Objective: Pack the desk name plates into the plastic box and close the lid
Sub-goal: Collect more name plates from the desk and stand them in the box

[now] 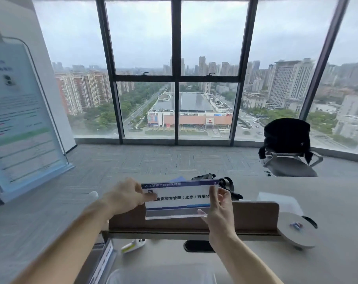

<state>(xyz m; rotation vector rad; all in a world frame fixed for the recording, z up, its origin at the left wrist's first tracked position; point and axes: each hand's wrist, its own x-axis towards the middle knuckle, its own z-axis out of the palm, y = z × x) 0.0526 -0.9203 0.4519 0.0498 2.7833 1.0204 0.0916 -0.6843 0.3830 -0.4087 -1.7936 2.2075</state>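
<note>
Above the brown desk divider [256, 216], the left hand [125, 196] and right hand [221, 210] pinch opposite ends of a clear name plate [177, 198], keeping it level, apparently for packing; the plastic box [161, 273] waits below, near the bottom edge.

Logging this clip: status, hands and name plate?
Left hand and right hand grip acrylic name plate by its ends, above brown divider. Path clear.

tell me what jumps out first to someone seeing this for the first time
The floor-to-ceiling window fills the upper frame with a grey-sky city view. Below it, centre, the left hand and right hand hold a clear acrylic name plate by its ends above a brown desk divider. A large standing sign leans at left.
</note>
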